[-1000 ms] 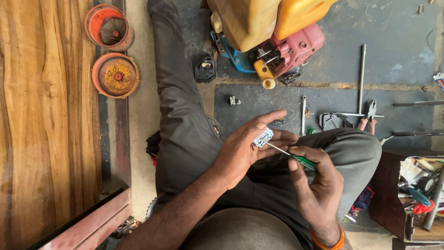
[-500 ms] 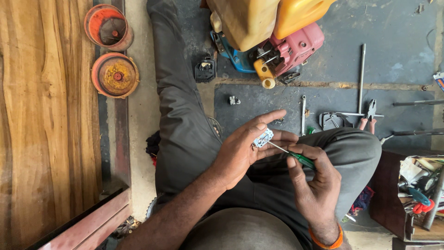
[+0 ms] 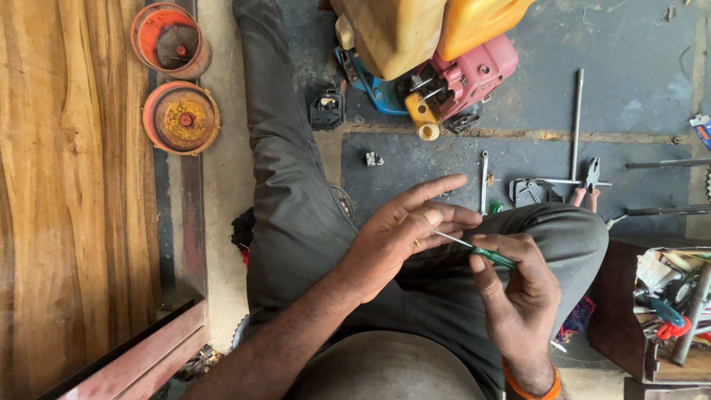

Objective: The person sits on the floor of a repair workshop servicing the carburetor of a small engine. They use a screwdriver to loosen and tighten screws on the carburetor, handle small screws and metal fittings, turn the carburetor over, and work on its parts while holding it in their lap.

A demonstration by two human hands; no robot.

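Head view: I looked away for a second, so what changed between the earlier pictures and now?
The small white part seen earlier at the left hand no longer shows; its fingers have closed over the spot. The right hand still holds the green-handled screwdriver, tip at the left hand. The pliers and orange discs stayed put.

Soft, even daylight fills the view, bright without glare. Shadows are faint, gathering under the yellow can (image 3: 415,30) and beneath the knee. Focus is sharp in the centre; the wide lens bends the wooden board (image 3: 67,200) at the left edge.
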